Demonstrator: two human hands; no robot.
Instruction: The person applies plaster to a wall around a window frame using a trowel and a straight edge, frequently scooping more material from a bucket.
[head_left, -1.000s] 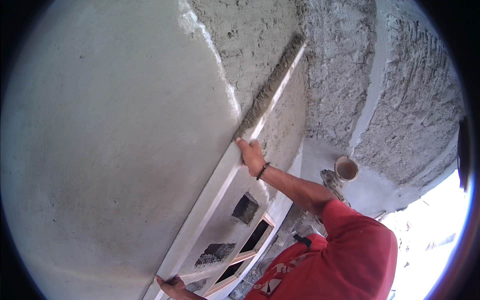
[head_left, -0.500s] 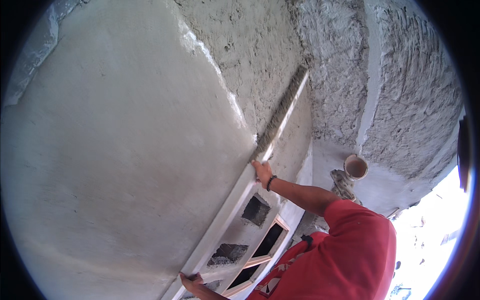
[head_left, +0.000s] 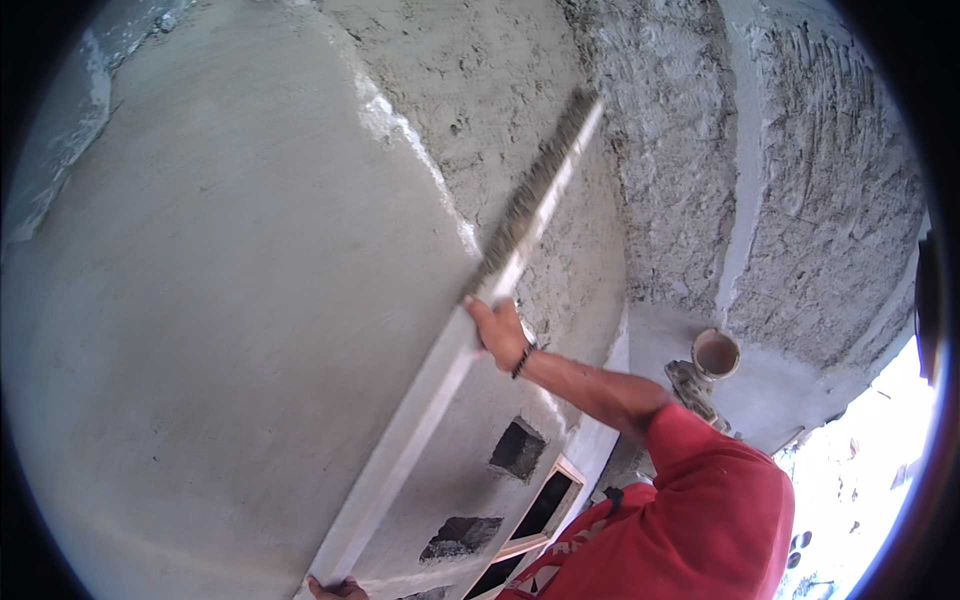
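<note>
While the smooth grey plastered wall point(head_left: 230, 330) fills the left of the view, a long straight board point(head_left: 470, 330) lies flat against it, running from the lower edge up to the right, its upper part caked with wet plaster. The left hand point(head_left: 335, 588) grips the board's lower end at the bottom edge of the view, only partly seen. Well apart from it, the right hand point(head_left: 497, 333) is clamped on the board near its middle, a dark band on the wrist. Right of the board the plaster is rough point(head_left: 680, 190). Below sit dark square holes point(head_left: 517, 449) in the wall. Farther right, a small round bucket point(head_left: 716, 353) stands on a ledge above the red sleeve point(head_left: 715, 500).
</note>
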